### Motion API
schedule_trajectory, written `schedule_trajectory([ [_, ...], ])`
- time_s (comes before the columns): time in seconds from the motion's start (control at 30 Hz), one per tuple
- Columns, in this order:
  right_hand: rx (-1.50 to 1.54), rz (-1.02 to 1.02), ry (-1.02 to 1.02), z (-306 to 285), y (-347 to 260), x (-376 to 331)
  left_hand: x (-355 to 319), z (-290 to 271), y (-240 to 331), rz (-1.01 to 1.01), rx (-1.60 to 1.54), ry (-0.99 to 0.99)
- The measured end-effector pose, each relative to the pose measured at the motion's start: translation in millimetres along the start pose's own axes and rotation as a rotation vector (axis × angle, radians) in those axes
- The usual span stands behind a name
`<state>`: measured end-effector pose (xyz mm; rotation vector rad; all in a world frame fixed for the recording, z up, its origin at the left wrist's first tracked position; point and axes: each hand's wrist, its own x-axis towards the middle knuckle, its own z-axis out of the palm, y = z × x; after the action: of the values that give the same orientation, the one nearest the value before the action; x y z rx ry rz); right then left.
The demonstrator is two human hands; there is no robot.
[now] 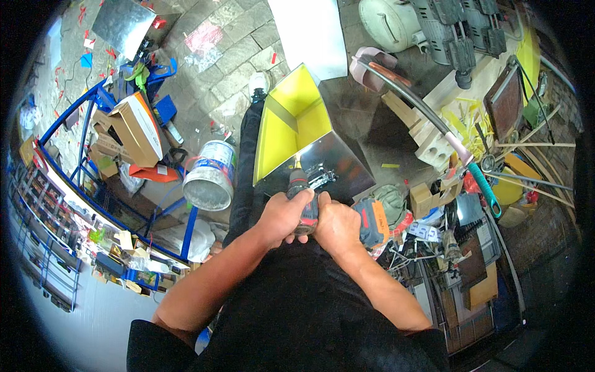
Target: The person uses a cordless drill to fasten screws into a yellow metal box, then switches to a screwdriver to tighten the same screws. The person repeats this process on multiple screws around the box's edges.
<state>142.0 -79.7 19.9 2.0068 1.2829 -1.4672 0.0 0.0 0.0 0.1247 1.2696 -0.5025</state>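
Hands grip a drill (302, 197) together: left hand (282, 217) and right hand (336, 224), fingers curled tight around its handle. Drill's tip touches a metal box (322, 149) (yellow inside) just beyond. Left of the box sits a bucket (209, 175).

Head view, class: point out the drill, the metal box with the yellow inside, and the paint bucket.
drill (299, 186), head view, on its dark body above the hands.
metal box (291, 118), head view, on its yellow inner wall.
paint bucket (211, 177), head view, on its side.
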Motion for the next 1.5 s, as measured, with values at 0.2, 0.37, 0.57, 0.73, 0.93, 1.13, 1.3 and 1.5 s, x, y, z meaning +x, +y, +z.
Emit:
schedule_trajectory([
  [0.2, 0.014, -0.056, -0.017, 0.9, -8.9, -9.8, -19.7, -0.7, -3.1, -0.03, -0.017, 0.05],
  [0.37, 0.033, -0.026, -0.033, 4.2, -3.5, -4.7, -16.5, 0.8, 0.2, -0.02, -0.035, 0.051],
  [0.57, 0.034, -0.001, -0.041, 0.5, -2.5, -2.1, -11.6, 2.0, 4.5, -0.031, -0.004, 0.039],
  [0.73, 0.023, 0.003, -0.01, 0.8, -0.8, -0.1, -8.8, 2.3, 7.6, -0.011, -0.002, 0.019],
  [0.93, -0.039, -0.023, 0.008, -4.3, 0.0, 0.6, -4.9, 2.9, 8.3, 0.005, -0.01, -0.001],
  [1.13, -0.015, -0.001, -0.009, -0.9, 0.7, 0.9, -4.3, 3.1, 8.5, -0.014, -0.003, 0.014],
  [1.3, 0.013, 0.012, 0.01, 2.5, 1.4, 1.2, -4.3, 3.0, 9.0, -0.004, 0.01, 0.019],
  [1.5, 0.012, 0.001, 0.008, 1.6, 0.8, 0.7, -4.3, 1.9, 9.7, -0.007, 0.019, 0.012],
])
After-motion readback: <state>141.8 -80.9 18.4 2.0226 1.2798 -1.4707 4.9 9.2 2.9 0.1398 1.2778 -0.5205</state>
